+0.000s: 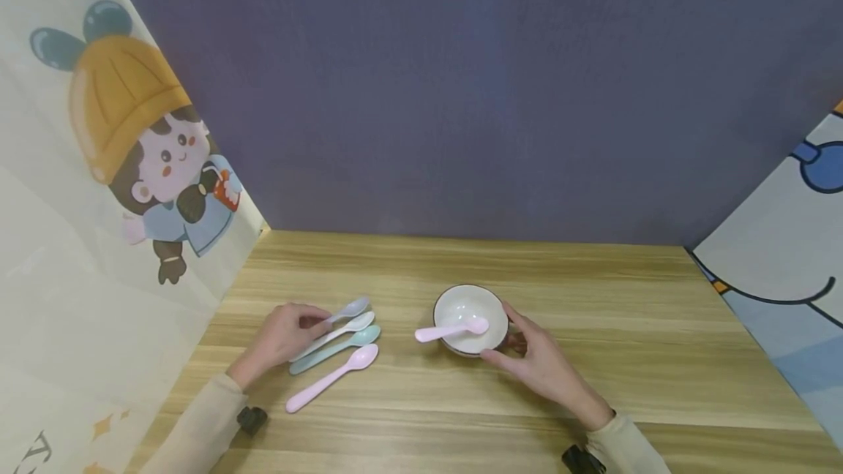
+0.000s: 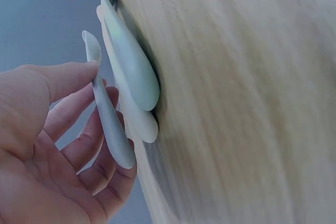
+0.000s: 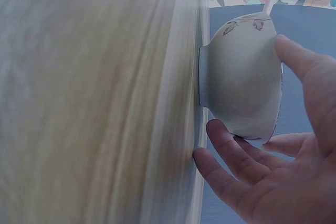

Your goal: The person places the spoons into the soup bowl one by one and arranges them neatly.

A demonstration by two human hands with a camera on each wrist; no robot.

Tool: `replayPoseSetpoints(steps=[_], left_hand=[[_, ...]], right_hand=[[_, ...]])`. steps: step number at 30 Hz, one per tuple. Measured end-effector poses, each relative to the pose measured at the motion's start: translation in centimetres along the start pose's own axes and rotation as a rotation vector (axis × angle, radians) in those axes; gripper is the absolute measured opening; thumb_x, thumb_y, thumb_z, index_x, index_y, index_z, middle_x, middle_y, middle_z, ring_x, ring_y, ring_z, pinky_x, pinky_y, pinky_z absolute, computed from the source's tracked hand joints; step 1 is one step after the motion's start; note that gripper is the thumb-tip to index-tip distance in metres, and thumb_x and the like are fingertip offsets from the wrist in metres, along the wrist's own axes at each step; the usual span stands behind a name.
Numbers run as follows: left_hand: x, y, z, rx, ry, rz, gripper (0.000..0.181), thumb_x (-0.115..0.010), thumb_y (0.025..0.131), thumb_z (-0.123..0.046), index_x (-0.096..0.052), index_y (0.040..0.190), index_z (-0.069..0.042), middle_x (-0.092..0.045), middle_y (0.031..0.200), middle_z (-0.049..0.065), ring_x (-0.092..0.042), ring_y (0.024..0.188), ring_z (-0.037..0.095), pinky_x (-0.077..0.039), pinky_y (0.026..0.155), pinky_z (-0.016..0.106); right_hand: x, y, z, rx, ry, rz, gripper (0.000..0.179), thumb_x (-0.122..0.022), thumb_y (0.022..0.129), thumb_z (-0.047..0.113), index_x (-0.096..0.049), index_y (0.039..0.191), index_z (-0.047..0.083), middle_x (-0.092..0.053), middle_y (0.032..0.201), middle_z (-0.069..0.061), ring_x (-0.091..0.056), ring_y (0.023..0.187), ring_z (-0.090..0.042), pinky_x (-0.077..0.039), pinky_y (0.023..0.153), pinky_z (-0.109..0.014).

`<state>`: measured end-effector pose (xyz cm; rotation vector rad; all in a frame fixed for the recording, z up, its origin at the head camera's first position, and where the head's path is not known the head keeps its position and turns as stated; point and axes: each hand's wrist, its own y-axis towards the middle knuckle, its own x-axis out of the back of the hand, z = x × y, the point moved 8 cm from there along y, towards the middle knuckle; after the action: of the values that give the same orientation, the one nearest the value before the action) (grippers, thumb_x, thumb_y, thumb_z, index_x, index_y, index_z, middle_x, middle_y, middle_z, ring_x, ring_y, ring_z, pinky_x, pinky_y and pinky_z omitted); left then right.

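My left hand (image 1: 279, 339) pinches a pale lavender spoon (image 1: 354, 308) between thumb and fingers; the left wrist view shows this spoon (image 2: 113, 124) raised off the table. Beside it lie a white spoon (image 1: 361, 322), a light teal spoon (image 1: 364, 337) and a pink spoon (image 1: 329, 380), bowl ends pointing right. Further right stands a white bowl (image 1: 461, 303) with a dark rim. A second pink spoon (image 1: 444, 331) rests in it, its handle over the left edge. With thumb and fingers spread around its right side, my right hand (image 1: 543, 364) holds the bowl.
The wood-grain table (image 1: 408, 430) meets a dark blue-grey panel (image 1: 474, 93) at the back. A cartoon-printed wall (image 1: 53, 181) borders the left, another printed panel (image 1: 757, 254) the right. Both wrists wear dark bands.
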<state>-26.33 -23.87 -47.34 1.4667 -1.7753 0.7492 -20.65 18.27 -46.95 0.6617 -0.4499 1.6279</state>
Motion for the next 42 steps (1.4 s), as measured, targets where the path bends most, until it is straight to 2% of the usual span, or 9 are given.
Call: replayPoseSetpoints(steps=[15,31,42], left_hand=[[0.0,-0.5,-0.4,-0.012,-0.026,0.002,0.021,-0.078,0.097,-0.026,-0.083,0.113,-0.013,-0.082,0.106,0.004,-0.074,0.098,0.021,-0.060,0.090,0.046],[-0.1,-0.8,-1.5,-0.064,-0.033,0.001,0.018,-0.079,0.096,-0.023,-0.084,0.111,-0.014,-0.081,0.099,-0.001,-0.068,0.087,0.010,-0.054,0.076,0.028],[0.0,-0.8,-2.3,-0.091,-0.024,-0.001,0.019,-0.079,0.097,-0.027,-0.084,0.111,-0.015,-0.081,0.100,-0.001,-0.067,0.086,0.009,-0.053,0.076,0.028]], right_hand=[[-0.1,0.0,-0.1,0.008,-0.007,0.000,0.103,-0.089,0.085,0.047,-0.040,0.163,0.001,-0.067,0.141,-0.022,-0.077,0.106,-0.021,-0.063,0.093,-0.039],[-0.1,-0.1,-0.1,0.000,0.012,0.006,0.102,-0.089,0.086,0.045,-0.039,0.163,0.001,-0.065,0.143,-0.024,-0.077,0.106,-0.021,-0.063,0.093,-0.040],[-0.1,0.0,-0.1,-0.001,0.012,0.006,0.102,-0.089,0.086,0.045,-0.038,0.163,0.000,-0.064,0.144,-0.025,-0.077,0.108,-0.023,-0.063,0.094,-0.040]])
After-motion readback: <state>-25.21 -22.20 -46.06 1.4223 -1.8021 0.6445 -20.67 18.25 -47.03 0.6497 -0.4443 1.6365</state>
